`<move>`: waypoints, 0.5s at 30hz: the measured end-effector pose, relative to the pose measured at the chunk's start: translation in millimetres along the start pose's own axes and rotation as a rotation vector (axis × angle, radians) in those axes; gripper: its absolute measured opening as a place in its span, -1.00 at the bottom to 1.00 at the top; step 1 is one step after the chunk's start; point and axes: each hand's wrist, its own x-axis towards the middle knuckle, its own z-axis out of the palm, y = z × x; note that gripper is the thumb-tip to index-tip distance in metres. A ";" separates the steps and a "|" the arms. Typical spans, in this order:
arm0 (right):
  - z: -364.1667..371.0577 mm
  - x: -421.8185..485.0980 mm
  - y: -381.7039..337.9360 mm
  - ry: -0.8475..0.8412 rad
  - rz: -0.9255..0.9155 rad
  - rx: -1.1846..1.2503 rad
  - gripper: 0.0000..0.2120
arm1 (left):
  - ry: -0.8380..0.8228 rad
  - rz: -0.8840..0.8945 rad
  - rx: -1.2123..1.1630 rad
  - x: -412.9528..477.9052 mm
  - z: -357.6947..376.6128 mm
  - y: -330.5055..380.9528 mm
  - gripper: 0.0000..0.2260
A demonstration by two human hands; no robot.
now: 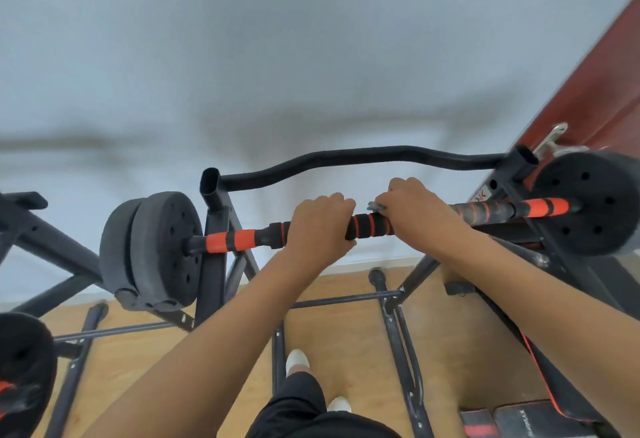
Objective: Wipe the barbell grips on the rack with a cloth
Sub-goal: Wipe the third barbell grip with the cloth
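Two hands are wrapped over the barbell, which lies across the black rack: the left hand curls around the bar just left of the black-and-orange foam grip. The right hand clamps the grip's right end, a small scrap of grey cloth showing at its fingers. Black weight plates sit at both bar ends.

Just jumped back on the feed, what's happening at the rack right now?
A person stands at the black steel rack, both hands on the black-and-orange foam-gripped barbell resting across it. The left hand grips the bar near its middle. The right hand presses a small grey cloth onto the foam grip beside it.
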 end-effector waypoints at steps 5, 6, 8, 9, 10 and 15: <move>7.1 1.3 -14.0 0.086 0.071 0.071 -0.82 | 0.184 -0.029 0.129 2.6 28.9 26.6 -0.77; 10.4 -0.3 -16.0 0.101 0.083 0.072 -0.80 | 0.126 -0.056 0.141 9.6 26.4 27.3 -0.75; 13.7 -3.3 -20.1 0.110 0.079 0.045 -0.78 | 0.004 -0.090 0.109 21.2 19.5 24.7 -0.73; 13.7 -2.9 -20.5 0.111 0.063 0.014 -0.78 | -0.042 -0.105 0.078 26.3 16.0 22.2 -0.73; 13.4 -3.1 -19.8 0.119 0.044 -0.018 -0.78 | -0.086 -0.118 0.051 30.5 12.0 20.7 -0.73; 19.8 -18.9 -13.8 0.138 0.025 -0.017 -0.68 | -0.467 -0.183 -0.151 47.9 -6.1 15.1 -0.78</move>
